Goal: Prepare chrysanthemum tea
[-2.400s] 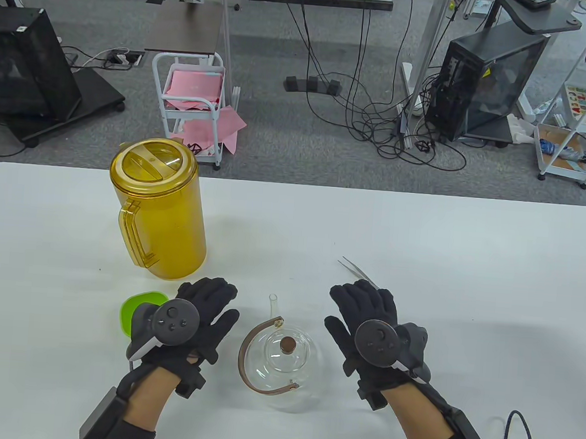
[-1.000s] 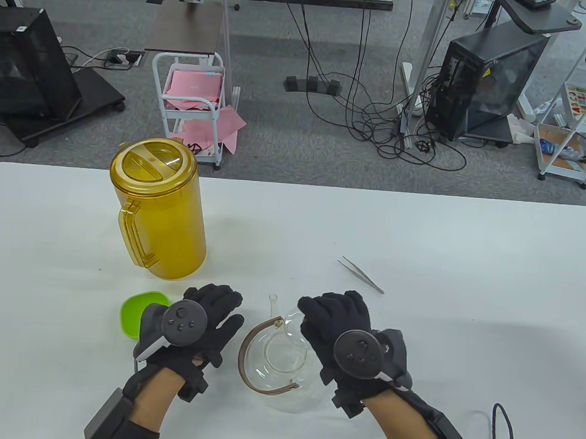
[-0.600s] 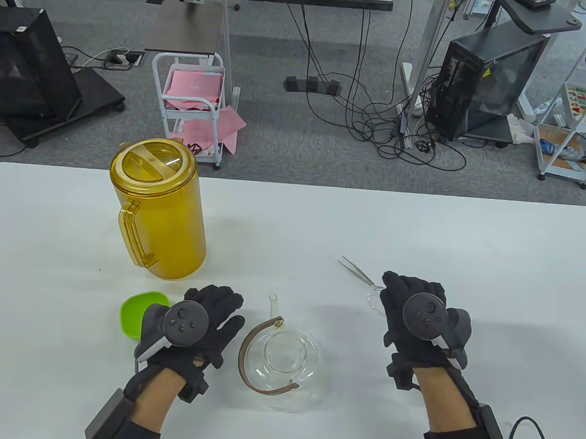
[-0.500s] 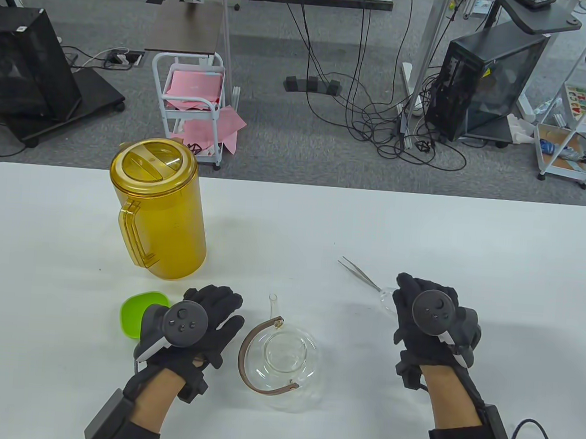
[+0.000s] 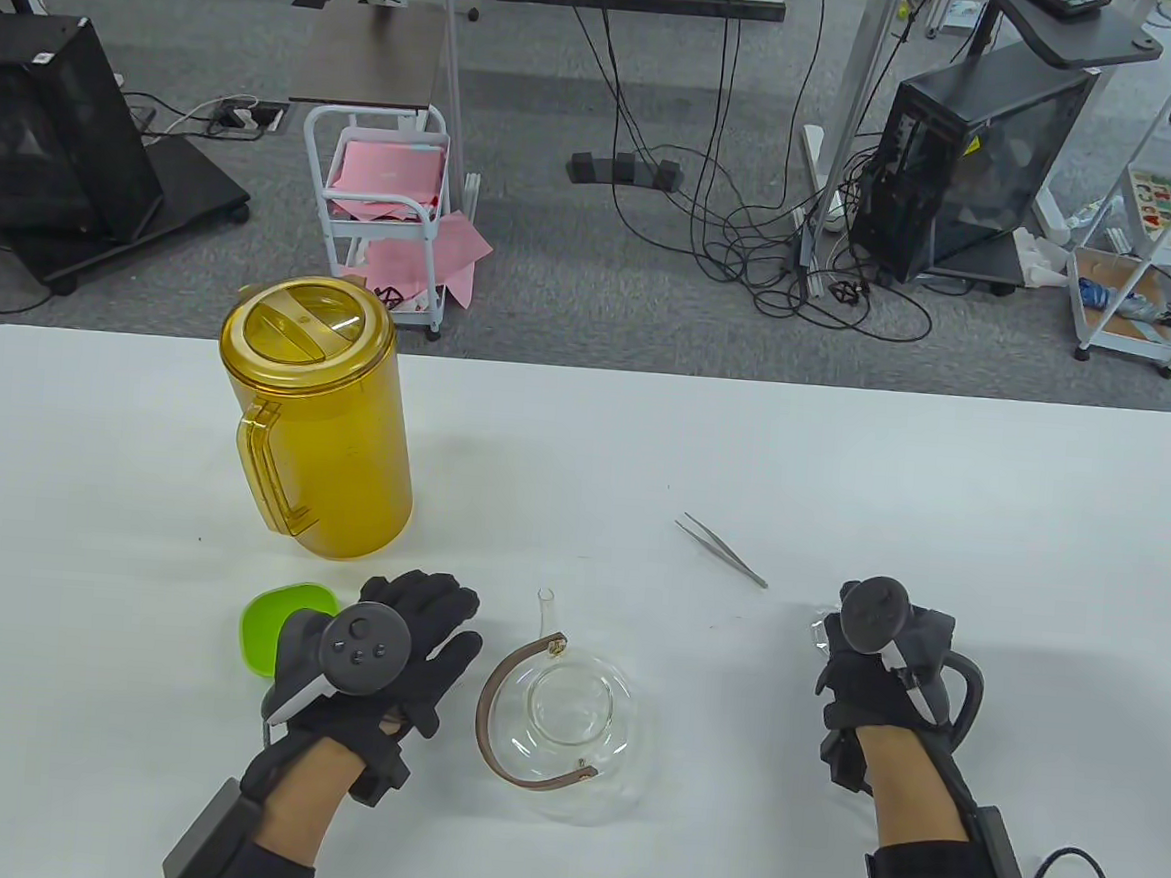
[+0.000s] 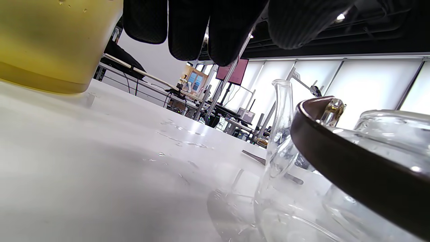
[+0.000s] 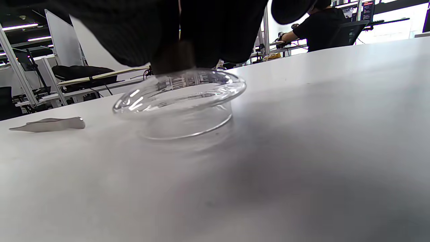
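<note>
Glass teapot lid (image 7: 181, 97) pinched by knob under right hand (image 5: 876, 660), at table. Early release: lid slid or chipped, tweezers (image 5: 723, 550) nearby knocked. Left hand (image 5: 401, 647) flat, relaxed, nothing held.

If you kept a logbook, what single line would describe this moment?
right hand: setting glass lid on table | teapot: open | left hand: idle | tweezers: untouched
</note>
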A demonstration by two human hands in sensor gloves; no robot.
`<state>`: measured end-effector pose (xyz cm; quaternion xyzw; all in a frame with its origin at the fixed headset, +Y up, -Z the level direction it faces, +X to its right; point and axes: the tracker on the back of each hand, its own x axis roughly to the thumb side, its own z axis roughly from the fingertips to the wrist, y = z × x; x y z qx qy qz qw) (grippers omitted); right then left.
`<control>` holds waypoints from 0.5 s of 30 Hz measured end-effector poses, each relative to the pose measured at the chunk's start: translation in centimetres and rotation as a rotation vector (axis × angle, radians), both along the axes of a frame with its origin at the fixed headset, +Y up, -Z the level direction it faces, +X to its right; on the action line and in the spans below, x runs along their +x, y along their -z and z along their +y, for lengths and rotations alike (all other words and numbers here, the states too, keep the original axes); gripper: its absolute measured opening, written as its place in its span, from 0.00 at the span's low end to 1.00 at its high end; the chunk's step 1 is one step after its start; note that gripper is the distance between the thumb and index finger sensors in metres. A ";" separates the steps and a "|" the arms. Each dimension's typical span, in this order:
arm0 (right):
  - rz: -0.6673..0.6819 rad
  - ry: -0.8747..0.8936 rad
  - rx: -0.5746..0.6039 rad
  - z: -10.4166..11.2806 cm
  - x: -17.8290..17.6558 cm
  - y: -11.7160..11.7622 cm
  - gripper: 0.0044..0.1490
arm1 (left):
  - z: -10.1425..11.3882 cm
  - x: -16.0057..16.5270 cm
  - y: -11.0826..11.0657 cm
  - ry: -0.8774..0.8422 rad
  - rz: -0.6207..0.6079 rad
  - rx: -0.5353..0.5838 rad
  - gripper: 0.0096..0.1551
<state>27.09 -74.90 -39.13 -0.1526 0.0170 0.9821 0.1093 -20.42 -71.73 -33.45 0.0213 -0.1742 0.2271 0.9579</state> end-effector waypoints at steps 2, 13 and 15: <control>0.006 -0.012 0.001 0.0 0.1 -0.1 0.34 | 0.2 -0.2 0.0 -0.005 0.008 0.008 0.34; 0.220 0.040 0.266 4.0 -3.5 -2.7 0.39 | 1.0 -3.6 0.4 -0.063 0.116 0.030 0.34; 0.261 0.051 0.301 4.5 -4.3 -3.2 0.39 | 0.9 -4.5 0.7 -0.063 0.150 0.014 0.34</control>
